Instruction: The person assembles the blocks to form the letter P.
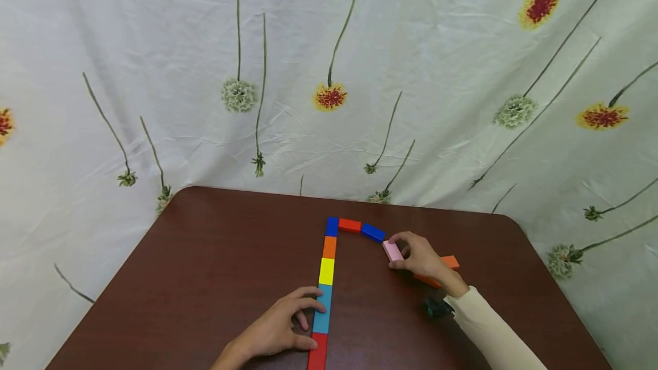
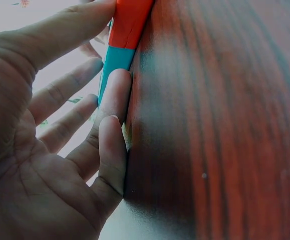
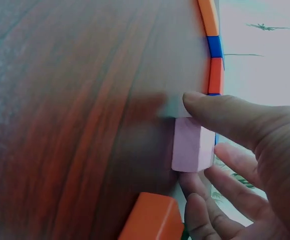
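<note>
A pink block (image 1: 393, 251) lies at the end of a curving line, just past a blue block (image 1: 373, 232). My right hand (image 1: 418, 257) pinches it between thumb and fingers; in the right wrist view the pink block (image 3: 187, 145) sits low on the table between them. My left hand (image 1: 280, 324) rests beside the straight row, fingers loosely extended. Its fingertips touch the light blue block (image 1: 322, 318), and its thumb is at the red block (image 1: 318, 353). Farther up the row are a yellow block (image 1: 327, 271), an orange block (image 1: 330, 247) and a dark blue block (image 1: 332, 226).
Another red block (image 1: 350, 225) joins the row's far end to the curve. Orange blocks (image 1: 449, 262) lie beyond and partly under my right wrist. A small dark object (image 1: 437, 307) is by the right cuff. The brown table (image 1: 205, 256) ends at a flowered cloth (image 1: 195, 101).
</note>
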Tool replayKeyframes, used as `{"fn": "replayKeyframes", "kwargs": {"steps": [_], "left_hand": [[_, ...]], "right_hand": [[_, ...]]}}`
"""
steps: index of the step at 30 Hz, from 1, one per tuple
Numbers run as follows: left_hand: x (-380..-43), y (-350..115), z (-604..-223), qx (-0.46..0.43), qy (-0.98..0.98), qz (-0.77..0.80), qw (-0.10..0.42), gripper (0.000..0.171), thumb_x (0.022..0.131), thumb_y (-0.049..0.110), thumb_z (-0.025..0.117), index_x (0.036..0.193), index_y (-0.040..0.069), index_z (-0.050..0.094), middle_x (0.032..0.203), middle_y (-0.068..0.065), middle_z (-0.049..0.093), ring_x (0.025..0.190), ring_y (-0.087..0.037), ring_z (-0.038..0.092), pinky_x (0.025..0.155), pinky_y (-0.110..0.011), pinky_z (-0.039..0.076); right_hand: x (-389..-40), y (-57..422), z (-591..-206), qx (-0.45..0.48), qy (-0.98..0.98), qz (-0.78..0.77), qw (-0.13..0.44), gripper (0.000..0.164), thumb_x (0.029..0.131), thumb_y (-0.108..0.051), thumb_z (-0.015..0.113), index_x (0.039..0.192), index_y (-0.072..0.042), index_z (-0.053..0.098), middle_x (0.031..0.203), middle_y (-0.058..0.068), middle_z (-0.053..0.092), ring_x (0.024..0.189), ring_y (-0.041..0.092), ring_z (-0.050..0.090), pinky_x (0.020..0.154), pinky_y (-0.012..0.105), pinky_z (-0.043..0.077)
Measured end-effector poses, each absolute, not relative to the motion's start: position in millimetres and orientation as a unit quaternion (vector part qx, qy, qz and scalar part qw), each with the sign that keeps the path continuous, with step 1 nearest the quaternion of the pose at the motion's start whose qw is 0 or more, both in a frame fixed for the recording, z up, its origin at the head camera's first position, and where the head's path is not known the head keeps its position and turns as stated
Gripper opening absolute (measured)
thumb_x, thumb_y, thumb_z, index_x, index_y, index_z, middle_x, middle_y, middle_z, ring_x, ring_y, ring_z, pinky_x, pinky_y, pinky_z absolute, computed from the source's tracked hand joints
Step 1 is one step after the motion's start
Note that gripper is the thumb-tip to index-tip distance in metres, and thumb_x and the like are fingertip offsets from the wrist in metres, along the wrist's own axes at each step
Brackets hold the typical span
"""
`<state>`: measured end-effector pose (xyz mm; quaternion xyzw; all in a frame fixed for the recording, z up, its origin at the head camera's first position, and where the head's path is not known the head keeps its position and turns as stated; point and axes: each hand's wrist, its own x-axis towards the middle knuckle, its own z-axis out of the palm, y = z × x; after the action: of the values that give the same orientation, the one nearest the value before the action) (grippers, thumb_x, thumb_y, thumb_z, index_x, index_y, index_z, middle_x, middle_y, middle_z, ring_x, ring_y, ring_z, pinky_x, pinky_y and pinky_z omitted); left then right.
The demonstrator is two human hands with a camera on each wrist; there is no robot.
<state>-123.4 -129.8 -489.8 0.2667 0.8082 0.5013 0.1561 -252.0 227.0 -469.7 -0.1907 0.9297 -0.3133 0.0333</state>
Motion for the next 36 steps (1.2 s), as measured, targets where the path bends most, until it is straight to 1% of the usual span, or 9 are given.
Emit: {"fn": "replayKeyframes", "kwargs": {"steps": [5, 12, 17, 25, 32, 36], "left_hand": [[-123.6, -130.1, -489.4, 0.266, 0.808, 0.501, 0.158, 0.042, 0.080, 0.026, 0.085, 0.117, 0.017, 0.068, 0.148, -0.009, 0.047, 0.082, -0.007, 0.058, 0.072, -0.023, 0.050], [-123.9, -130.4, -490.7, 0.273, 0.806, 0.501, 0.157, 0.041, 0.081, 0.025, 0.085, 0.118, 0.017, 0.068, 0.148, -0.010, 0.046, 0.081, -0.006, 0.058, 0.072, -0.022, 0.050], [-123.7, -130.6, -490.5, 0.272, 0.806, 0.502, 0.156, 0.041, 0.081, 0.025, 0.085, 0.117, 0.017, 0.068, 0.148, -0.010, 0.046, 0.082, -0.007, 0.058, 0.072, -0.022, 0.050], [-122.7, -130.2, -489.3, 0.272, 0.805, 0.505, 0.155, 0.041, 0.081, 0.024, 0.085, 0.118, 0.016, 0.068, 0.148, -0.010, 0.046, 0.082, -0.008, 0.058, 0.072, -0.022, 0.050], [-122.8, -130.0, -488.5, 0.267, 0.805, 0.506, 0.158, 0.041, 0.081, 0.024, 0.085, 0.117, 0.016, 0.068, 0.148, -0.010, 0.046, 0.082, -0.009, 0.058, 0.072, -0.022, 0.050], [-123.1, -129.7, -488.7, 0.265, 0.805, 0.506, 0.159, 0.041, 0.081, 0.024, 0.085, 0.117, 0.016, 0.068, 0.148, -0.010, 0.046, 0.082, -0.009, 0.058, 0.072, -0.022, 0.050]], "right_hand": [[-252.6, 226.3, -470.4, -0.191, 0.930, -0.312, 0.032, 0.052, 0.076, -0.016, 0.088, 0.120, -0.004, 0.062, 0.124, 0.018, 0.061, 0.081, 0.018, 0.061, 0.065, 0.028, 0.050], [-252.2, 224.2, -472.3, -0.164, 0.936, -0.312, 0.031, 0.053, 0.076, -0.019, 0.089, 0.120, -0.006, 0.063, 0.117, 0.014, 0.063, 0.079, 0.017, 0.059, 0.061, 0.028, 0.049], [-251.3, 222.4, -473.0, -0.158, 0.937, -0.311, 0.026, 0.053, 0.077, -0.021, 0.089, 0.120, -0.006, 0.063, 0.120, 0.015, 0.063, 0.081, 0.018, 0.060, 0.063, 0.028, 0.050], [-251.3, 219.4, -473.3, -0.158, 0.939, -0.305, 0.017, 0.052, 0.077, -0.021, 0.089, 0.119, -0.006, 0.064, 0.119, 0.014, 0.063, 0.081, 0.017, 0.060, 0.065, 0.028, 0.050], [-250.2, 217.7, -473.8, -0.169, 0.936, -0.308, 0.011, 0.053, 0.077, -0.023, 0.088, 0.120, -0.005, 0.064, 0.121, 0.016, 0.061, 0.079, 0.016, 0.060, 0.064, 0.026, 0.049], [-247.9, 220.2, -472.6, -0.166, 0.934, -0.316, -0.001, 0.053, 0.077, -0.023, 0.089, 0.120, -0.006, 0.064, 0.123, 0.016, 0.061, 0.080, 0.017, 0.062, 0.063, 0.026, 0.050]]}}
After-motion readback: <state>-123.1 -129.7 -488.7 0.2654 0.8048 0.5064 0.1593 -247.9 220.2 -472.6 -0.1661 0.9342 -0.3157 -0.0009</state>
